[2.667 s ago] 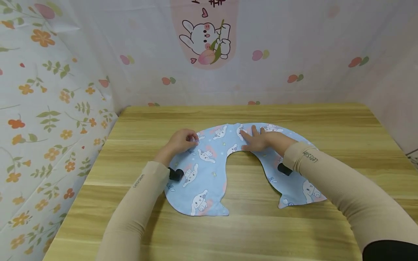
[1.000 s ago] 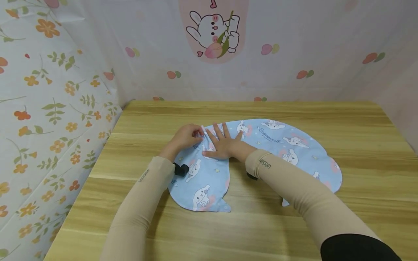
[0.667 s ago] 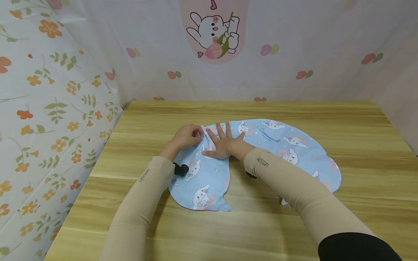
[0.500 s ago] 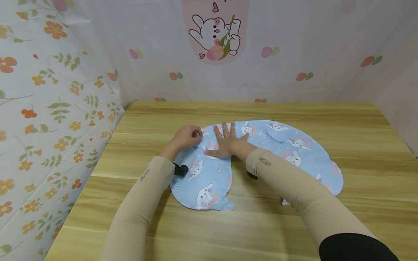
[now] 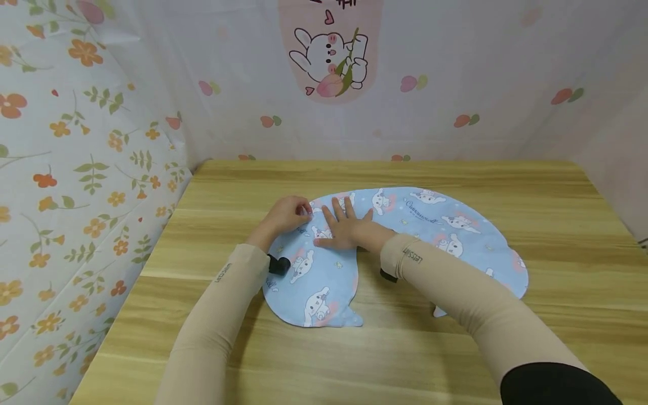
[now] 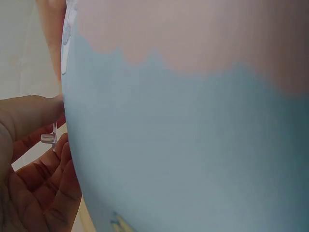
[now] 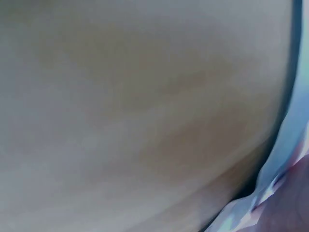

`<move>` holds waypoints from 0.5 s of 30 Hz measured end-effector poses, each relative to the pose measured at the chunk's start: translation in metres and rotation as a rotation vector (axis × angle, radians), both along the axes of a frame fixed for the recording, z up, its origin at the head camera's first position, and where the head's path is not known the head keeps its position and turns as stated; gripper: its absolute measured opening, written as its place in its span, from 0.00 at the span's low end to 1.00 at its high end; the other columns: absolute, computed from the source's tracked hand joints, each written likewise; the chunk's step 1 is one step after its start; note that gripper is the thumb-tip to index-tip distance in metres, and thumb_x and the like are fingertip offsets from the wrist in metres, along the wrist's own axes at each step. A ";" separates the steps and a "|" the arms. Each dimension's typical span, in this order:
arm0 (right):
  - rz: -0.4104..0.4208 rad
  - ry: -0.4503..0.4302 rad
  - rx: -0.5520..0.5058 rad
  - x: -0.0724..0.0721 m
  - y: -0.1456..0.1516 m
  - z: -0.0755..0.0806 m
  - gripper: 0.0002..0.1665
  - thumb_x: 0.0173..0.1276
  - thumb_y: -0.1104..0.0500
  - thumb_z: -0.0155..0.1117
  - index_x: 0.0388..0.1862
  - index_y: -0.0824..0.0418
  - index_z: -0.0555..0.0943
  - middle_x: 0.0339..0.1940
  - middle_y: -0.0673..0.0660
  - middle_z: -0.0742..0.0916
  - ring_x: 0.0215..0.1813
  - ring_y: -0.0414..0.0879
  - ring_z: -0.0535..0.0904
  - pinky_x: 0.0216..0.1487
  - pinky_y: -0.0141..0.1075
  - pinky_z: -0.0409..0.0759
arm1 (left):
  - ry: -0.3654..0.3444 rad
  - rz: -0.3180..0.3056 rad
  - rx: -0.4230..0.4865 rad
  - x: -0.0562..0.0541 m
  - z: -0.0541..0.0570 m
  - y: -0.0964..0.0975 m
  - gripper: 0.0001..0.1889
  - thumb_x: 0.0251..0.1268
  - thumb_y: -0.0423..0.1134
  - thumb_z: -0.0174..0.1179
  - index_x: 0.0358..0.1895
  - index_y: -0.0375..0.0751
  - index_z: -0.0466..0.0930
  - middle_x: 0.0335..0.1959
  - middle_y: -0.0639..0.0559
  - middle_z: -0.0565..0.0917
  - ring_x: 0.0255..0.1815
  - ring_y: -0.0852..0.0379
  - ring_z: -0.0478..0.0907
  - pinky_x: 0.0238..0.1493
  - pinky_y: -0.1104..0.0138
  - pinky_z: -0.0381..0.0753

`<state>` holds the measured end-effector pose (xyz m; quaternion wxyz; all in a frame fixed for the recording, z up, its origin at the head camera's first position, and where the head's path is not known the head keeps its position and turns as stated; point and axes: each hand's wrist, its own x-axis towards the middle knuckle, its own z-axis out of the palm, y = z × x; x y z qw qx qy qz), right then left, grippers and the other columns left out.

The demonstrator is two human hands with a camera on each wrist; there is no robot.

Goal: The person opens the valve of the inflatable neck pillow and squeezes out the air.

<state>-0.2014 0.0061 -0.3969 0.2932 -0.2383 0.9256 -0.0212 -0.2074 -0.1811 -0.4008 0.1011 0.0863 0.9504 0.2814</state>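
Note:
A light blue, U-shaped inflatable neck pillow (image 5: 331,287), printed with white long-eared characters, lies fairly flat on the table. My left hand (image 5: 284,217) pinches its upper left edge with curled fingers. In the left wrist view, a small clear plastic valve (image 6: 47,138) shows between thumb and fingers beside the pillow's blue fabric (image 6: 169,145). My right hand (image 5: 346,229) rests palm down on the pillow just right of the left one, fingers spread. The right forearm covers part of the pillow's right half. In the right wrist view only a pillow edge (image 7: 287,133) and a bit of hand show.
The wood-grain table (image 5: 395,349) extends around the pillow on all sides. Behind it hangs a pale curtain (image 5: 420,56) with a rabbit print, and a floral cloth (image 5: 101,225) drapes on the left. A black wrist camera (image 5: 279,265) sits at the left cuff.
My right hand has slid left along the pillow from the arch's middle to beside my left hand. Fabric bunched between the hands a second ago now lies smoother. My left hand stays at the edge.

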 end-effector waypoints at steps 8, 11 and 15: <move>-0.001 -0.051 -0.028 0.040 -0.017 0.000 0.82 0.45 0.13 0.58 0.79 0.47 0.23 0.79 0.55 0.24 0.76 0.69 0.14 0.61 0.83 0.41 | 0.008 0.000 0.007 0.001 0.001 -0.002 0.06 0.67 0.37 0.62 0.42 0.39 0.81 0.34 0.47 0.77 0.37 0.51 0.72 0.40 0.64 0.71; -0.008 -0.025 0.000 0.048 -0.020 0.000 0.81 0.45 0.13 0.58 0.80 0.45 0.24 0.79 0.54 0.24 0.76 0.69 0.14 0.61 0.83 0.42 | 0.011 -0.005 0.006 0.001 0.001 -0.001 0.06 0.67 0.37 0.62 0.43 0.38 0.81 0.34 0.46 0.77 0.37 0.51 0.72 0.39 0.64 0.71; -0.019 -0.008 0.008 0.047 -0.019 -0.003 0.70 0.55 0.15 0.51 0.80 0.41 0.26 0.80 0.53 0.25 0.77 0.68 0.15 0.62 0.82 0.42 | 0.001 -0.011 0.007 0.001 0.001 -0.001 0.06 0.67 0.37 0.62 0.42 0.39 0.82 0.34 0.47 0.77 0.36 0.52 0.72 0.38 0.66 0.71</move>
